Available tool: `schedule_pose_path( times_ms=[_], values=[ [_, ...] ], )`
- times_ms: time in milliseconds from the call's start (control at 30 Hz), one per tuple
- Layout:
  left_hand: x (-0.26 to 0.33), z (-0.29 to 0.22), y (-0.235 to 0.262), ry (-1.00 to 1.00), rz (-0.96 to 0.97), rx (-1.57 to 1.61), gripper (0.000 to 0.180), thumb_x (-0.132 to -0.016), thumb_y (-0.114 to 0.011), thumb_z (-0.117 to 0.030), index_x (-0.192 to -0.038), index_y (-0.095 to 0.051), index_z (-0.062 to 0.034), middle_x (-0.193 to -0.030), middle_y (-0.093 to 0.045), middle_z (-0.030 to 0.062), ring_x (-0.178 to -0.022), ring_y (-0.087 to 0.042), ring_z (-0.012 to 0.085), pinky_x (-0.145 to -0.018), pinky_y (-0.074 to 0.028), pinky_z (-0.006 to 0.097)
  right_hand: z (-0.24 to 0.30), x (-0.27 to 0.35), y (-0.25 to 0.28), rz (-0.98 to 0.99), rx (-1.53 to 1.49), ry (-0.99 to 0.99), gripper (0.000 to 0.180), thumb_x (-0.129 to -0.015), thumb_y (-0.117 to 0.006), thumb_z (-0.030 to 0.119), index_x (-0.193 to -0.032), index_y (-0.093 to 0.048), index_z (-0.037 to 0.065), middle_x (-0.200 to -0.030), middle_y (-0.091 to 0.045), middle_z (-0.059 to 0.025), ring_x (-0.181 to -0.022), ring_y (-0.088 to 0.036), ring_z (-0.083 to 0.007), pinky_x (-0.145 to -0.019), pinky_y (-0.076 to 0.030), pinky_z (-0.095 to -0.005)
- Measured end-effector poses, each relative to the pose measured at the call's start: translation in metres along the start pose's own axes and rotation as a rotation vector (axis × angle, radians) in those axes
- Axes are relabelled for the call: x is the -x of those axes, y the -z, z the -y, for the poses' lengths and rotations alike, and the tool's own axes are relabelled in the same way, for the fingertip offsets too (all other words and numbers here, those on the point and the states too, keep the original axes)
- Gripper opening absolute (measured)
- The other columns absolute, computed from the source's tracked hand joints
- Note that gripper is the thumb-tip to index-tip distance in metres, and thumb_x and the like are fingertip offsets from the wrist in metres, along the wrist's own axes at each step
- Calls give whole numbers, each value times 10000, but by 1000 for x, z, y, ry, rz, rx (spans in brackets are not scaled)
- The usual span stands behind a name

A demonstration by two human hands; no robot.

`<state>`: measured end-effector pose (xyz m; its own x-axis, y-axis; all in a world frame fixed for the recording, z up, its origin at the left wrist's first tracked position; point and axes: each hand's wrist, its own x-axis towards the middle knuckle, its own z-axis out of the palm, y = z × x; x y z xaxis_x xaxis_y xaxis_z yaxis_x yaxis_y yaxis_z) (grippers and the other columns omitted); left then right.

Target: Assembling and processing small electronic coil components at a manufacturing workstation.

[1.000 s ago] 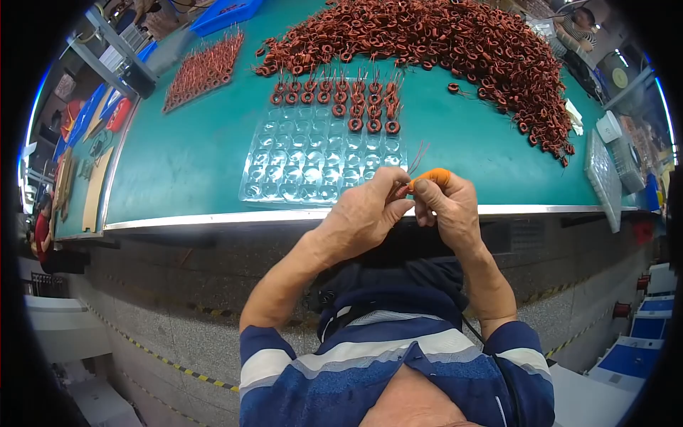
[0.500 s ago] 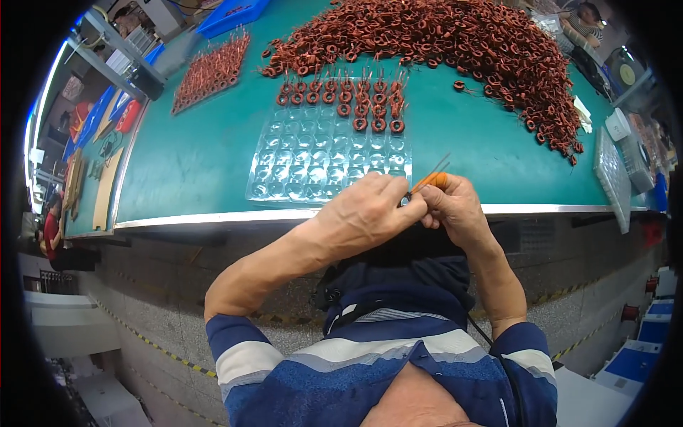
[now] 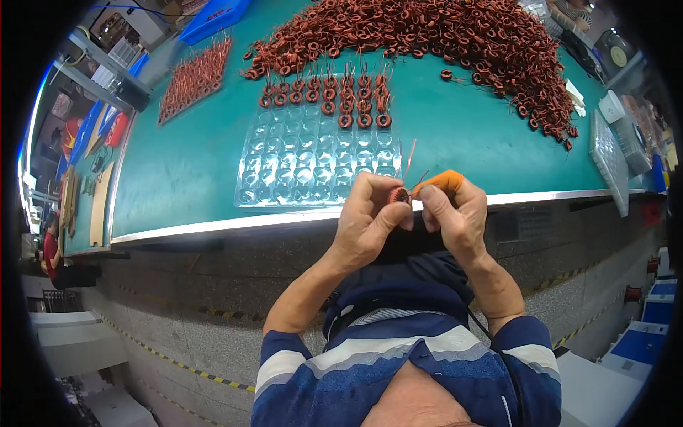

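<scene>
Pinching a copper-red, wire-wound ring coil [image 3: 398,194] in my left hand [image 3: 365,222]; curled right hand [image 3: 457,215] is facing it, orange finger sleeve [image 3: 445,181] pointing coilward, can't tell its grip tbh.

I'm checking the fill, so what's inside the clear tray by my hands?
The tray holds coils in its far rows, more on the right; nearer pockets show bare plastic. The left hand hides its near-right corner; coils cover what's beneath them.
</scene>
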<state>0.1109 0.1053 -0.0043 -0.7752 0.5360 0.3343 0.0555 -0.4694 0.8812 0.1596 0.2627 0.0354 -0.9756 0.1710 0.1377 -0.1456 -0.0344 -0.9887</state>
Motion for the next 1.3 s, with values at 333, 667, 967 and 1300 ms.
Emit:
schedule_pose_path(
  times_ms=[333, 667, 967, 1300],
  values=[
    [-3, -3, -2, 122, 3, -3, 402, -1005, -450, -143, -1340, -299, 21, -914, -518, 68, -760, -503, 119, -706, -433, 239, -17, -17, 4, 115, -227, -59, 385, -862, -712, 180, -1168, -574, -8, -956, -594, -32, -833, -578, -98, -753, -479, -229],
    [-3, 17, -7, 102, -191, 54, 204, -1009, -460, -151, -1147, -508, -8, -766, -531, 14, -662, -501, 84, -600, -431, 223, -41, -11, -5, -58, -75, 61, 365, -822, -752, 101, -1119, -563, 5, -915, -618, -43, -816, -596, -106, -748, -489, -232],
    [1, 11, 1, 141, -153, -227, 281, -1009, -457, -149, -1239, -387, -5, -795, -538, 45, -700, -508, 95, -636, -444, 229, -35, -17, -3, 27, -274, -138, 382, -861, -722, 197, -1139, -556, -6, -799, -616, -24, -632, -538, -41, -516, -404, -159],
    [1, -6, 30, -285, -240, -863, 311, -898, -617, -98, -1150, -468, 7, -938, -590, 176, -835, -603, 326, -741, -478, 386, -7, -60, -25, 154, -9, -123, 221, -864, -688, 159, -975, -610, -15, -768, -631, -42, -579, -534, -50, -494, -425, -182]
  ],
)
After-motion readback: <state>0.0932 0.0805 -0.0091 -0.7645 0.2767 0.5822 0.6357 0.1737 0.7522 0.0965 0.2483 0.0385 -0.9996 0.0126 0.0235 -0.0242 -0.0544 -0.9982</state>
